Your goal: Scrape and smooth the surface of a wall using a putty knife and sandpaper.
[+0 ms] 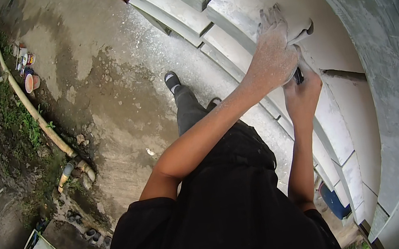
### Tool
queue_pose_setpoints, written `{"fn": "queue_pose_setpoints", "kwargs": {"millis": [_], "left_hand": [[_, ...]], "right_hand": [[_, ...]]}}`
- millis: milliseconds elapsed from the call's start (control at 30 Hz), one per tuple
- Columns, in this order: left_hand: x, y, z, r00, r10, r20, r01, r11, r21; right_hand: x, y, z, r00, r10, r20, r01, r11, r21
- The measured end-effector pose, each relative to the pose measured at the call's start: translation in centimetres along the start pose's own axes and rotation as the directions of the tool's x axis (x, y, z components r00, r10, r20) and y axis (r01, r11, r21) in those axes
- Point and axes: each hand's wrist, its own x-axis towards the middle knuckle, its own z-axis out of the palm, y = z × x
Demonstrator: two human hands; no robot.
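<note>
My left hand (275,49), coated in white dust, rests against the pale stepped panels (231,9) at upper right, its fingers pressing a curled grey sheet (306,30), possibly sandpaper, onto the surface. Just below and partly behind it, my right hand (301,86) is closed around a dark object (298,75), mostly hidden by the fingers. A dark narrow gap (344,73) runs across the panel beside my hands.
Weathered concrete ground (105,113) with white dust lies under my feet. At left are several buckets and containers (32,83), long pipes (35,113) along a weedy strip, and footwear (90,235). A blue barrel (334,199) sits low at right, beyond my arm.
</note>
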Motion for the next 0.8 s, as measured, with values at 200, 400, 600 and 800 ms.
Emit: {"fn": "queue_pose_setpoints", "kwargs": {"millis": [200, 400, 600, 800], "left_hand": [[0.5, 0.5, -1.7, 0.987, -0.009, 0.16, 0.008, 1.0, 0.006], [0.6, 1.3, -2.6, 0.895, -0.269, 0.356, 0.324, 0.94, -0.104], [2.2, 2.5, -3.1, 0.883, -0.27, 0.385, 0.331, 0.938, -0.103], [-0.6, 2.0, -6.3, 0.91, -0.288, 0.298, 0.378, 0.872, -0.31]], "right_hand": [[0.4, -1.1, -0.2, 0.984, 0.126, 0.123, -0.115, 0.989, -0.097], [-0.1, 0.1, 0.2, 0.998, 0.022, 0.065, -0.014, 0.992, -0.127], [1.8, 1.8, -1.0, 0.999, -0.047, 0.004, 0.048, 0.995, -0.084], [0.1, 0.0, -5.1, 0.993, 0.039, 0.11, -0.039, 0.999, 0.003]]}}
